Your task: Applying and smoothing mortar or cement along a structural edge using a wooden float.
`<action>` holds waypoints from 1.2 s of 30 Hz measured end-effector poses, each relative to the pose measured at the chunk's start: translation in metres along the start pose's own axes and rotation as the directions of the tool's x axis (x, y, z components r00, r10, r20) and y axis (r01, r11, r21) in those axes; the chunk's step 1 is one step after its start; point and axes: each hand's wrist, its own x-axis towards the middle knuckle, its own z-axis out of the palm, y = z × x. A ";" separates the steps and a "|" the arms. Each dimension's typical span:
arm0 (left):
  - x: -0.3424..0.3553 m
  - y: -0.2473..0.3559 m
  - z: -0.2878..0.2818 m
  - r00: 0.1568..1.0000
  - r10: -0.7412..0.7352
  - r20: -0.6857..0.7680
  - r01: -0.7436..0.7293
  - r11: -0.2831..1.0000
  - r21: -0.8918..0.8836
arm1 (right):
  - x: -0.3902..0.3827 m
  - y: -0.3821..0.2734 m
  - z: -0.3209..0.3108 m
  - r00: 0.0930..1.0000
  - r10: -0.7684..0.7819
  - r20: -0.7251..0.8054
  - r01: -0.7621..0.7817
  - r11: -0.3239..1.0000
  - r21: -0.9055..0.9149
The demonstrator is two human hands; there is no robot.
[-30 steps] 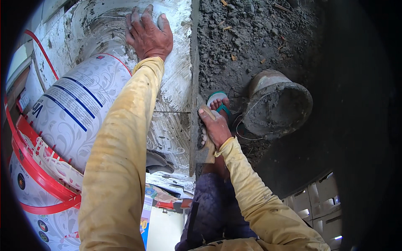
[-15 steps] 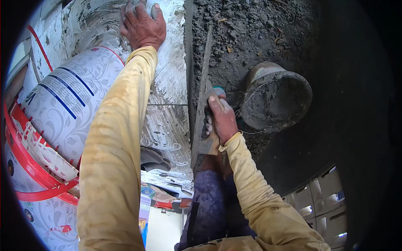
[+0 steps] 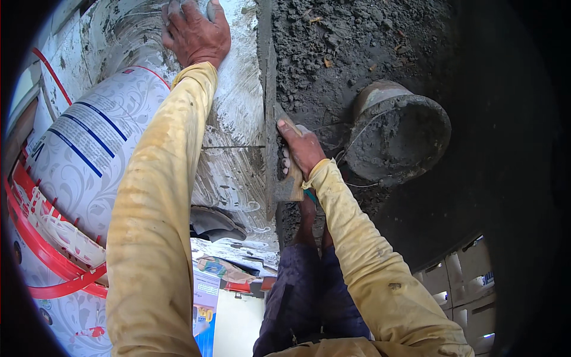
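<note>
My right hand (image 3: 302,149) is closed round the wooden handle of a plastering float (image 3: 291,185). The float's long, narrow, mortar-coated face lies along the side edge of a white-smeared ledge (image 3: 229,172). My left hand (image 3: 199,33) rests palm down on the ledge near the top of the view, its fingers spread and dusted grey; the fingertips are partly cut off by the frame. Beside my right hand stands a mortar-caked bucket (image 3: 404,137) with a thin wire handle, tilted with its mouth toward me and grey mortar inside.
Rough grey mortar (image 3: 333,53) covers the ground right of the ledge. A large white patterned pail (image 3: 113,119) lies at the left, beside a red-rimmed one (image 3: 65,309). A dark shoe-like object (image 3: 217,223) sits on the ledge. Pierced blocks (image 3: 458,279) stand at lower right.
The float has moved left and turned more upright, now against the ledge's edge. My right hand went with it, slightly up and left. My left hand shifted only slightly in view.
</note>
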 end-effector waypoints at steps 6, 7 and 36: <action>0.001 0.000 0.000 1.000 -0.018 0.012 0.018 1.000 -0.007 | -0.017 0.035 0.002 0.998 0.054 -0.032 -0.054 0.998 0.010; 0.001 0.000 -0.001 0.999 -0.027 0.025 0.027 1.000 -0.014 | -0.022 0.037 0.003 0.999 0.046 -0.001 -0.046 0.997 0.060; 0.001 0.005 -0.001 0.999 -0.023 0.033 0.024 0.999 -0.037 | 0.023 0.027 -0.020 0.992 -0.127 -0.021 0.103 0.884 -0.456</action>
